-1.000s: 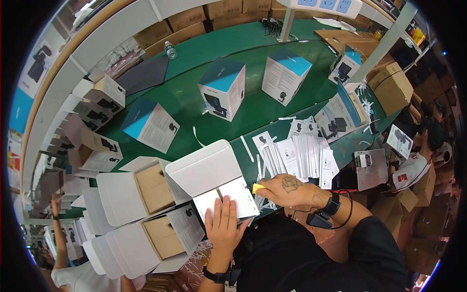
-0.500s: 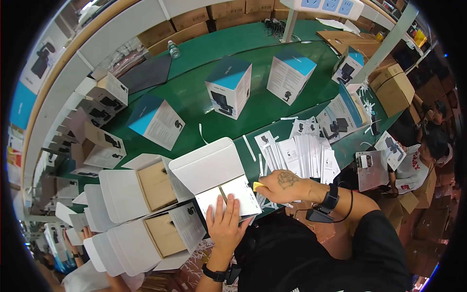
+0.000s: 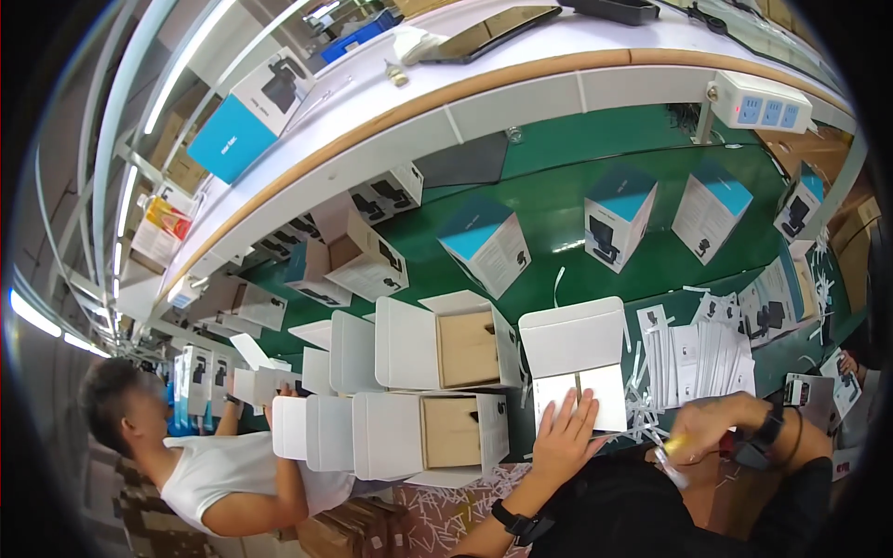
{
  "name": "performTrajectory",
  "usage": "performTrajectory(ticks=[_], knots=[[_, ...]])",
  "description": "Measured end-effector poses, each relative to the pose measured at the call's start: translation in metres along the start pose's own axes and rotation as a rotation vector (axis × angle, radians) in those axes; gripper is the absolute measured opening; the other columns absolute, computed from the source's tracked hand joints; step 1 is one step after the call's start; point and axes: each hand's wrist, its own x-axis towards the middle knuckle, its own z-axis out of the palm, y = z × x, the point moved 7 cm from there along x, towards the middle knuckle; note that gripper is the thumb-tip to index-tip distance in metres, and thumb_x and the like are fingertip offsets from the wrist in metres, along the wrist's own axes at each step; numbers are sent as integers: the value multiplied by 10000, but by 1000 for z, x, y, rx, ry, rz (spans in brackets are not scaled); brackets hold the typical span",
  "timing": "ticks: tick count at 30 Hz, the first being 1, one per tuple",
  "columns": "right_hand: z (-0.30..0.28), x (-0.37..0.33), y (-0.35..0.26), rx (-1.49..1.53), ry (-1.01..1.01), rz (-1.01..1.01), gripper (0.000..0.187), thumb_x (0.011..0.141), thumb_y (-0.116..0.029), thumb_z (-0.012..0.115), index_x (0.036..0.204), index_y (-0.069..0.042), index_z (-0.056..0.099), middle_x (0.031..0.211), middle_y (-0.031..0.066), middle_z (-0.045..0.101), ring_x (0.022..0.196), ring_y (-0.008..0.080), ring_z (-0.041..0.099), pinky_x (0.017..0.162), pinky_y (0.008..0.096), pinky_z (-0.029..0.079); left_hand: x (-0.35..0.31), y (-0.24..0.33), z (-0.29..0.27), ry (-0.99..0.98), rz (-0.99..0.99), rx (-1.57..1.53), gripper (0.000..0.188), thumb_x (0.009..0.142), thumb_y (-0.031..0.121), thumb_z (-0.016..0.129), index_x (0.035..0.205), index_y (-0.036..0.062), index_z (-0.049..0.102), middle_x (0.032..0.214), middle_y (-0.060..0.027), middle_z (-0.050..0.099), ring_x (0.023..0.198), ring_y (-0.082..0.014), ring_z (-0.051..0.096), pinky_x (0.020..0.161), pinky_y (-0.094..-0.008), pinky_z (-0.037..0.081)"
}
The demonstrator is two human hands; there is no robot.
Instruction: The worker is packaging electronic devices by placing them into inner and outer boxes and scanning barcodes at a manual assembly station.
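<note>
One open white box (image 3: 572,358) at four o'clock, pressed under left hand (image 3: 563,441), fingers slightly apart; blurred yellow item (image 3: 676,445) clamped in right hand (image 3: 711,426). Judged steadying step; likely calls for firm bracing next.

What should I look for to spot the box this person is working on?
Find the long green table and, on its near side, two open boxes with brown inserts. Just right of them sits the white box, its lid flipped away from the person. Unlike those two, it has the left hand resting on it and looks mostly white inside.
</note>
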Motion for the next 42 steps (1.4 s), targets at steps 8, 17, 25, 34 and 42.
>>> performTrajectory(ticks=[8, 17, 25, 34, 42], knots=[[-79, -22, -65, -25, 1017, -257, 292, 953, -310, 669, 951, -26, 602, 801, 200, 687, 725, 407, 687, 652, 468, 542, -2, 2, 5, 19, 31, -27, 481, 916, 275, 698, 1300, -8, 638, 1411, -165, 606, 1343, -317, 552, 1111, -482, 408], [-86, 104, -126, -58, 904, -260, 288, 934, -290, 688, 959, -12, 621, 775, 181, 691, 749, 393, 696, 686, 445, 543, -32, 3, -3, 329, 60, -89, 229, 923, 135, 637, 1083, 10, 743, 1158, -145, 733, 1131, -278, 695, 1031, -410, 489], [-82, 121, -122, -12, 856, -258, 314, 934, -301, 694, 957, 1, 609, 787, 192, 697, 731, 388, 697, 674, 422, 546, -27, -8, -2, 272, 37, -156, 230, 882, 100, 650, 1071, 10, 744, 1120, -134, 735, 1099, -270, 698, 1019, -407, 494], [-83, 137, -134, 95, 860, -291, 361, 948, -341, 666, 961, 17, 623, 779, 210, 697, 732, 383, 697, 668, 427, 550, -23, -19, 1, 274, -3, -232, 229, 786, 79, 787, 1003, 11, 763, 1041, -114, 747, 1004, -269, 712, 968, -420, 527], [-88, 132, -167, -465, 1064, -122, 452, 946, -452, 652, 777, -33, 645, 663, 164, 678, 616, 340, 689, 575, 413, 540, -25, -21, -5, 327, 12, -240, 191, 789, 78, 792, 968, 17, 766, 926, -93, 742, 959, -258, 713, 945, -411, 540]])
